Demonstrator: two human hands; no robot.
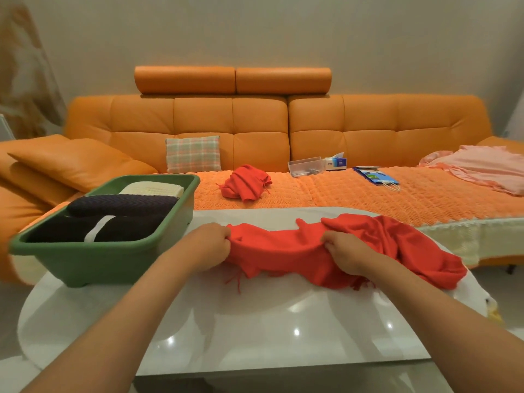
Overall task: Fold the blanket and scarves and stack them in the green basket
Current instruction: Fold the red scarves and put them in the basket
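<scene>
While the crumpled red fringed scarf (283, 253) lies stretched across the far side of the glossy white table (255, 321), the left hand (211, 245) pinches its left end with curled fingers and the right hand (347, 252) grips a bunched fold nearer its middle. The rest of the cloth is heaped to the right. Just left of the left hand stands the green plastic basket (99, 248), which holds a dark folded cloth with a white stripe (99, 229), a dark ribbed folded piece (122, 205) and a cream knitted one (153, 190) at the back. Beyond the table, a second red scarf (245, 182) sits crumpled on the orange leather sofa (226, 117), near a plaid cushion (193, 154).
</scene>
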